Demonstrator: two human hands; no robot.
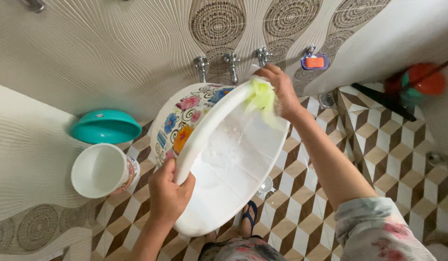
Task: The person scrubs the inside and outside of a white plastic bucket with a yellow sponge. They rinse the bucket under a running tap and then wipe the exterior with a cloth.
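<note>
The left hand point(168, 193) grips the tilted white tub point(224, 159) by its near rim; the right hand point(282, 89) presses a yellow scrubber point(260, 96) against the far rim. Scrubbing looks midway; next needs turning the tub.

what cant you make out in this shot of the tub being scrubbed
Head view only:
- Right hand: palm and fingers hidden behind the yellow-green scrubber.
- White tub: its far outer side is turned away.
- Red and green object: too blurred to identify.
- Left hand: fingertips hidden behind the tub rim.
</note>
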